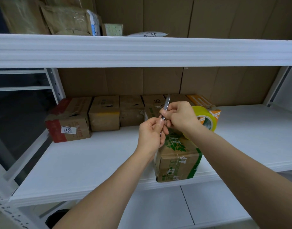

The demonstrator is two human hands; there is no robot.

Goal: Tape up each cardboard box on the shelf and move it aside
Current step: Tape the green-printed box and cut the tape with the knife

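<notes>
On the white shelf (92, 162), a row of cardboard boxes (104, 113) is ranged along the back, starting at the left with a red-banded box (67, 123) whose top flaps are seen torn and partly lifted; these boxes are judged not yet sealed, though tape on them cannot be ruled out at this distance. Near the middle, the left hand (150, 136) is curled round the lower end of a slim metal cutter (166, 107), and the right hand (180, 116) pinches its upper part, the tool being held upright between both, above the shelf. Whether a blade is exposed cannot be told. If one is out, a slip between hands this close together is likely to nick a finger. Beneath the hands, a green-printed box (176, 161) stands at the front edge of the shelf, slightly overhanging; a downward push while taping could tip it off. To the right, a yellow tape roll (206, 119) rests on that box, partly hidden by the right forearm, and could roll off if the box is shifted.
</notes>
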